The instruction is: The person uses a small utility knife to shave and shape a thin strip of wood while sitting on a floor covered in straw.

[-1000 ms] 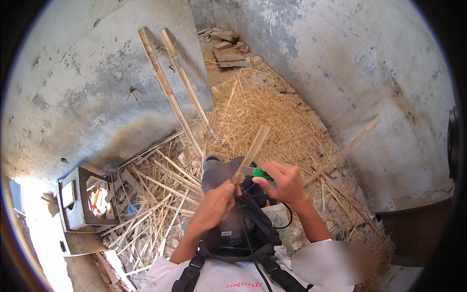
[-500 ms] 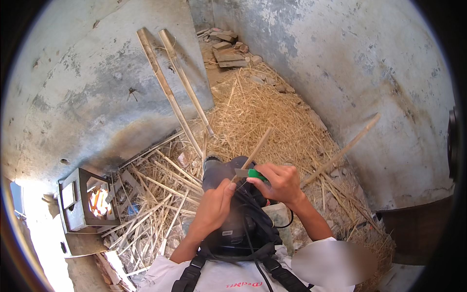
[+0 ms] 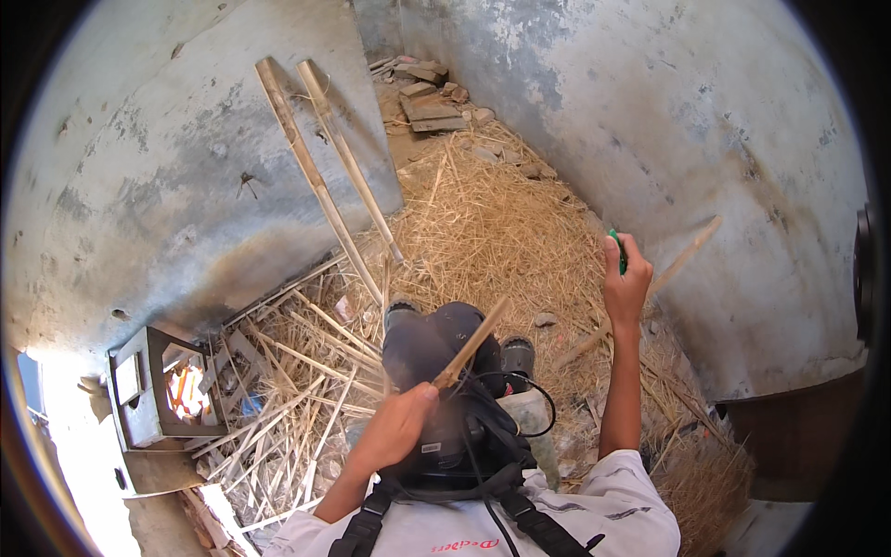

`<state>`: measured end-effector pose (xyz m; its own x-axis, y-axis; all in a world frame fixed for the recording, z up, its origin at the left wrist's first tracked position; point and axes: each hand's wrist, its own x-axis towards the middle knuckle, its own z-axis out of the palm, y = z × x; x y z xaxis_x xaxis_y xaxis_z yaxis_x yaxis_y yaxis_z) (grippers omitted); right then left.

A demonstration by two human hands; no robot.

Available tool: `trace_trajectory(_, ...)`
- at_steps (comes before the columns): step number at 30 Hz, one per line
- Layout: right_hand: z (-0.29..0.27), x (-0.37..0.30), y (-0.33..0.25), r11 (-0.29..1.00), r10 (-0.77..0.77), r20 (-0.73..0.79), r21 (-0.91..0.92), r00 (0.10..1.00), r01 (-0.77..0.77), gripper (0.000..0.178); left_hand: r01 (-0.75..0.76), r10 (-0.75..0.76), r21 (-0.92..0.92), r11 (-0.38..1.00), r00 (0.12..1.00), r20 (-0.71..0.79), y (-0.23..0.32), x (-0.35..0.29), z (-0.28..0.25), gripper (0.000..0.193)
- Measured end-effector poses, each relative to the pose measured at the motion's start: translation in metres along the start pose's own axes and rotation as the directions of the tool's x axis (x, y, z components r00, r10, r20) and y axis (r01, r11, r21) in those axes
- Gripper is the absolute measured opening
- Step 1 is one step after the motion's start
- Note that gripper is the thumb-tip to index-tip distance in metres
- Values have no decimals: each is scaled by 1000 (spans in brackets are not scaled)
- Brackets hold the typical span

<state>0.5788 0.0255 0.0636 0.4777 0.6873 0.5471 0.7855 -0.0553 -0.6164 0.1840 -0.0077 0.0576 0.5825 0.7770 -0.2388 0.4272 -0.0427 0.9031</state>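
My left hand (image 3: pixel 397 425) is closed around the lower end of a bamboo strip (image 3: pixel 476 342), which slants up and away to the right over my dark-trousered legs. Out to the right and raised, my right hand (image 3: pixel 627 288) grips a knife by its green handle (image 3: pixel 620 251). The blade cannot be made out now. A wide gap separates the knife from the strip.
Straw (image 3: pixel 501 232) covers the floor ahead, with split bamboo strips (image 3: pixel 320 408) piled at left. Two long bamboo poles (image 3: pixel 320 186) lean on the left wall. Another pole (image 3: pixel 687 255) leans on the right wall. A box-like frame (image 3: pixel 139 390) stands at left; broken bricks (image 3: pixel 434 111) lie at the back.
My right hand has swung the knife from the strip, where its blade was touching, up and out to the right. My left hand and the strip have shifted slightly down and left.
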Motion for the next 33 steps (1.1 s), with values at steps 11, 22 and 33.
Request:
trace_trajectory(11, 28, -90, -85, 868, -463, 285, 339, 839, 364, 31, -15, 33, 149, 989, 992, -122, 27, 23, 9, 40)
trace_trajectory(22, 39, -92, -89, 832, -540, 280, 317, 794, 455, 31, -24, 99, 331, 943, 972, -213, 32, 24, 11, 32)
trace_trajectory(33, 21, -15, -21, 993, 93, 10, -72, 996, -92, 37, 75, -15, 421, 904, 989, -144, 8, -2, 8, 34)
